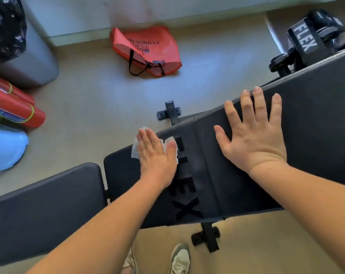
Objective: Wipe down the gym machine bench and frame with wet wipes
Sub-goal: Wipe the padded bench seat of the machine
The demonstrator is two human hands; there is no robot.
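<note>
Left hand [155, 157], fingers straight, presses wipe [135, 150] onto bench [207, 175]; right hand [252, 135], at 3 o'clock, rests flat, fingers spread.

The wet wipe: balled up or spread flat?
Spread flat: its edges show around the left hand pressing it onto the bench.

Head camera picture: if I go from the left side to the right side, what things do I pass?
Blue plastic container → left hand pressing the wet wipe → right hand flat on the bench → FLEX block on the frame.
</note>
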